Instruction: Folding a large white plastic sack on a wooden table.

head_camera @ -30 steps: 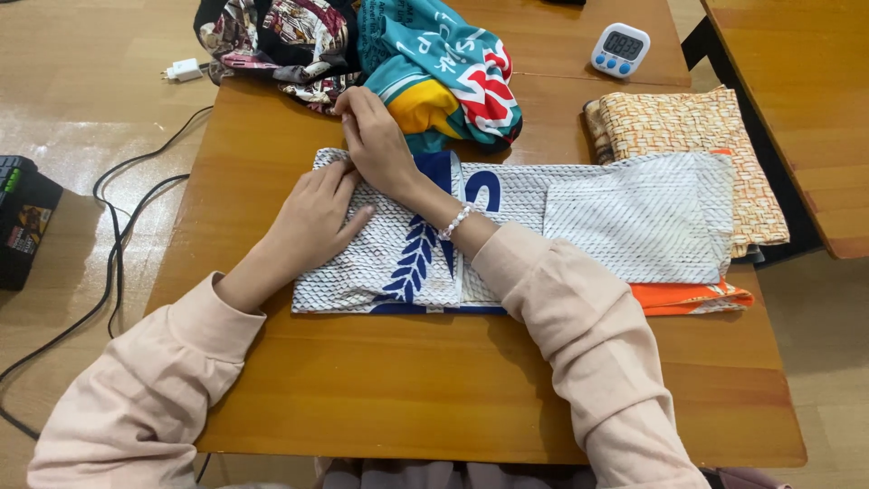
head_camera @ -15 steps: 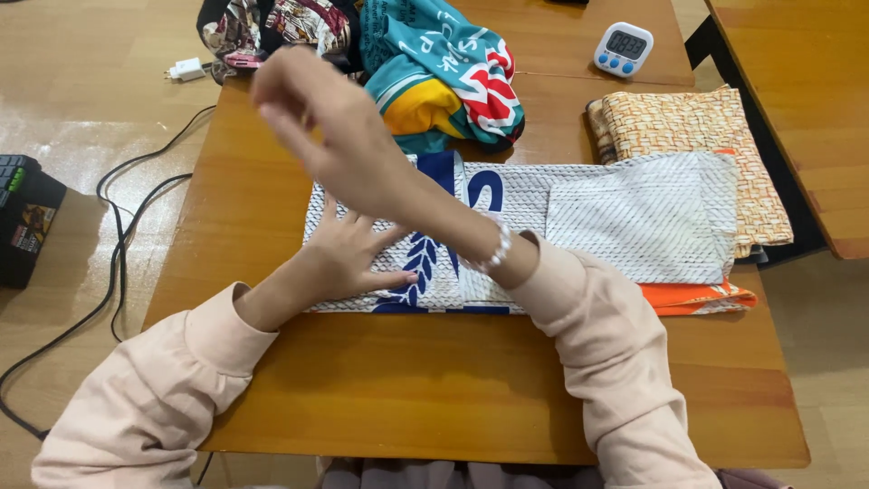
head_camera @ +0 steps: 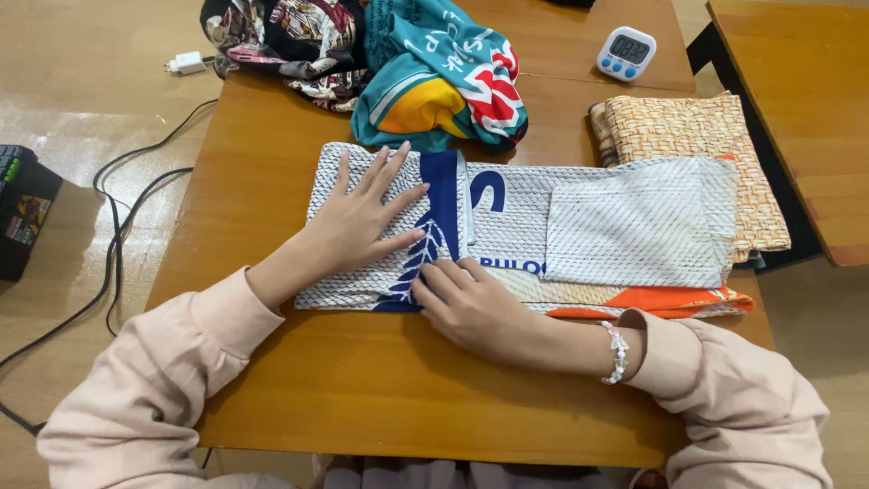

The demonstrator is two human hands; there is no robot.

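A white scale-patterned shirt (head_camera: 579, 213) with blue and orange print lies folded into a long strip across the wooden table (head_camera: 362, 389). My left hand (head_camera: 367, 217) lies flat with fingers spread on the shirt's left end. My right hand (head_camera: 466, 303) rests at the shirt's near edge, its fingertips curled on the hem by the blue leaf print. A bead bracelet shows on my right wrist.
An orange woven folded cloth (head_camera: 697, 149) lies under the shirt's right end. A teal, red and yellow garment (head_camera: 444, 77) and a dark patterned one (head_camera: 290, 36) are heaped at the back. A white timer (head_camera: 626, 52), floor cables (head_camera: 127, 208) and a second table (head_camera: 797, 100) surround the area.
My right hand rose from the shirt's far left corner, swung over my left arm and came down at the near edge. My left hand slid up and spread flat.
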